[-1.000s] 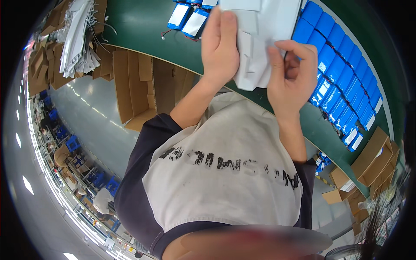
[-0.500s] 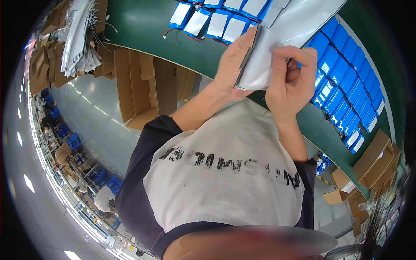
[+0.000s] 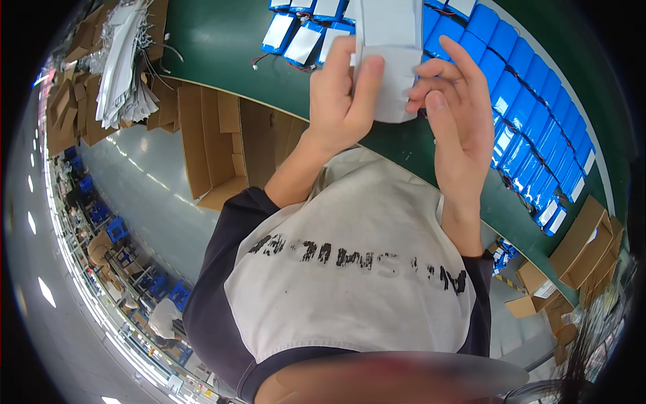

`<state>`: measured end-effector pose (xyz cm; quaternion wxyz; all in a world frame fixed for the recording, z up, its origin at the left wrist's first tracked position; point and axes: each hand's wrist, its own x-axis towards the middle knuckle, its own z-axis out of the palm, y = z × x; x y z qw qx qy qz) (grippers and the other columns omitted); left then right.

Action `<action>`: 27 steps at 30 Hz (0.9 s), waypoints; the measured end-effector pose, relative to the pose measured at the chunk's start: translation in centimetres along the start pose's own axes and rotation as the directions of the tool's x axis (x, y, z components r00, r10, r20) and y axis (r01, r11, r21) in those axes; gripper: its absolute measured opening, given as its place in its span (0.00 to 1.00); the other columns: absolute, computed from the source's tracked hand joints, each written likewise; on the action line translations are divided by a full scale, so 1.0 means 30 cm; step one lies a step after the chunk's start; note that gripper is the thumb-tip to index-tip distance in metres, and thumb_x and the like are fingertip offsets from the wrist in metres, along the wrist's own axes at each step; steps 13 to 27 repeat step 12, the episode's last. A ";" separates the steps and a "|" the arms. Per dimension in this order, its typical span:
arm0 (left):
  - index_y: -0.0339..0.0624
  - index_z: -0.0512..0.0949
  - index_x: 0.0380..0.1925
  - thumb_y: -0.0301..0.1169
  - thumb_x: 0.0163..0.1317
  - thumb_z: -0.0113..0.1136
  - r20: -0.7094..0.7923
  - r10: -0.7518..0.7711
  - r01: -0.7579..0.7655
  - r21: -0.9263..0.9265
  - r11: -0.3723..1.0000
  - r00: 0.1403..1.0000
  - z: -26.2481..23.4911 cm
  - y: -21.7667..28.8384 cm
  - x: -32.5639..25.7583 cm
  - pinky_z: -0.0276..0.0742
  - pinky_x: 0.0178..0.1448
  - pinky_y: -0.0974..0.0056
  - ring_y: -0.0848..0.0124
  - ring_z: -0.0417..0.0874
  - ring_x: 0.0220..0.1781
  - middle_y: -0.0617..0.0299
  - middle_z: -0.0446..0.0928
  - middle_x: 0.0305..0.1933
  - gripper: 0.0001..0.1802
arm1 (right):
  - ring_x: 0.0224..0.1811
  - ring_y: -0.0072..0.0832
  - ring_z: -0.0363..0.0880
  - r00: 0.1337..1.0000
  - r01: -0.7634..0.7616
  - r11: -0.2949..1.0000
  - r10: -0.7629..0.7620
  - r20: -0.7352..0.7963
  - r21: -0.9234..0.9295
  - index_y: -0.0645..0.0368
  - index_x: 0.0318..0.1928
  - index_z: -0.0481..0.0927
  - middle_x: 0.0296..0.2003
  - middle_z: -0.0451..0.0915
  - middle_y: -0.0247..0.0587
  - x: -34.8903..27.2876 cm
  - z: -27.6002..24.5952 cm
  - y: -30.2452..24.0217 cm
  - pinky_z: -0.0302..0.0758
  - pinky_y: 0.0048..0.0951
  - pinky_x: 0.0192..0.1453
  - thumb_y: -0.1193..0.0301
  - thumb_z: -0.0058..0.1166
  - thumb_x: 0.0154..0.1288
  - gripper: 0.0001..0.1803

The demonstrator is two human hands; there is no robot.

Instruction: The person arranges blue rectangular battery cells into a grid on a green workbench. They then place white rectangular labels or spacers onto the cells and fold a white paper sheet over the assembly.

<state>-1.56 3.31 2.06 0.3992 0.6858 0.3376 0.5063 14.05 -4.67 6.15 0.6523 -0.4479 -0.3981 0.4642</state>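
I see my left hand [image 3: 340,101] curled around the flat silvery-white rectangular pouch [image 3: 390,57], thumb pressed on its face, holding it up over the dark green table [image 3: 222,60]. My right hand [image 3: 457,128] is spread, its fingertips [image 3: 420,86] touching the pouch's right edge. Rows of blue rectangular battery packs [image 3: 531,128] lie beyond, and brown cardboard boxes [image 3: 215,145] sit under the table's edge to my left.
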 end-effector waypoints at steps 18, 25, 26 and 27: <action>0.38 0.77 0.60 0.31 0.73 0.65 0.311 -0.031 0.108 -0.234 0.966 0.950 -0.072 0.046 -0.005 0.73 0.66 0.62 0.57 0.79 0.64 0.47 0.78 0.65 0.19 | 0.62 0.32 0.81 0.996 -0.055 0.998 0.055 0.072 -0.006 0.65 0.78 0.63 0.58 0.83 0.43 0.008 0.004 0.060 0.80 0.28 0.62 0.79 0.64 0.73 0.37; 0.38 0.77 0.60 0.31 0.73 0.65 0.311 -0.031 0.108 -0.234 0.966 0.950 -0.072 0.046 -0.005 0.73 0.66 0.62 0.57 0.79 0.64 0.47 0.78 0.65 0.19 | 0.62 0.32 0.81 0.996 -0.055 0.998 0.055 0.072 -0.006 0.65 0.78 0.63 0.58 0.83 0.43 0.008 0.004 0.060 0.80 0.28 0.62 0.79 0.64 0.73 0.37; 0.38 0.77 0.60 0.31 0.73 0.65 0.311 -0.031 0.108 -0.234 0.966 0.950 -0.072 0.046 -0.005 0.73 0.66 0.62 0.57 0.79 0.64 0.47 0.78 0.65 0.19 | 0.62 0.32 0.81 0.996 -0.055 0.998 0.055 0.072 -0.006 0.65 0.78 0.63 0.58 0.83 0.43 0.008 0.004 0.060 0.80 0.28 0.62 0.79 0.64 0.73 0.37; 0.38 0.77 0.60 0.31 0.73 0.65 0.311 -0.031 0.108 -0.234 0.966 0.950 -0.072 0.046 -0.005 0.73 0.66 0.62 0.57 0.79 0.64 0.47 0.78 0.65 0.19 | 0.62 0.32 0.81 0.996 -0.055 0.998 0.055 0.072 -0.006 0.65 0.78 0.63 0.58 0.83 0.43 0.008 0.004 0.060 0.80 0.28 0.62 0.79 0.64 0.73 0.37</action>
